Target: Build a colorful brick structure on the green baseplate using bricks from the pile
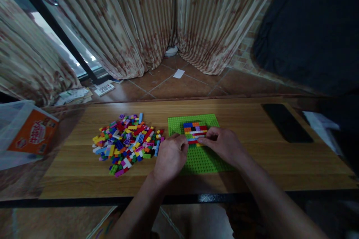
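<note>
A green studded baseplate lies on the wooden table. Rows of coloured toy bricks, in blue, orange, red, white and yellow, are built up on its middle. My left hand is curled at the left side of these rows, its fingertips at the lowest ones; whether a loose brick is in them is hidden. From the right, my right hand pinches with thumb and forefinger at the near right corner of the rows, where a small yellow brick shows just below the thumb.
Left of the baseplate spreads a pile of loose bricks. A black phone lies on the table at the right. Beyond the table's left end stands a white bag with an orange label. Curtains hang behind.
</note>
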Tool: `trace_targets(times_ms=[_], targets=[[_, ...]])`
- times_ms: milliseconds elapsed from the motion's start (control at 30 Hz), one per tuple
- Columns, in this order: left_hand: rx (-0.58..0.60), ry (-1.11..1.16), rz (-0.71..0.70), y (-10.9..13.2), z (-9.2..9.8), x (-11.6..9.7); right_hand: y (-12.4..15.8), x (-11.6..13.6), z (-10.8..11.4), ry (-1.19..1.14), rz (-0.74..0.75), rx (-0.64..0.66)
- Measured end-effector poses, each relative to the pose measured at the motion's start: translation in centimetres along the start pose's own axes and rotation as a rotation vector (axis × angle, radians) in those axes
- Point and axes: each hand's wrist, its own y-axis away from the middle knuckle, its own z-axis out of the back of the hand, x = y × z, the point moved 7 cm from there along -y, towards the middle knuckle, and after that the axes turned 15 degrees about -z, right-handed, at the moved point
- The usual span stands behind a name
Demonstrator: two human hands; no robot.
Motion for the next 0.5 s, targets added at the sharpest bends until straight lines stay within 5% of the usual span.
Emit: trace_targets(times_ms=[500], targets=[[-0.04, 0.093, -0.003, 0.12, 0.2, 0.49, -0.36, -0.2, -0.18, -0.03, 0.008, 0.004]])
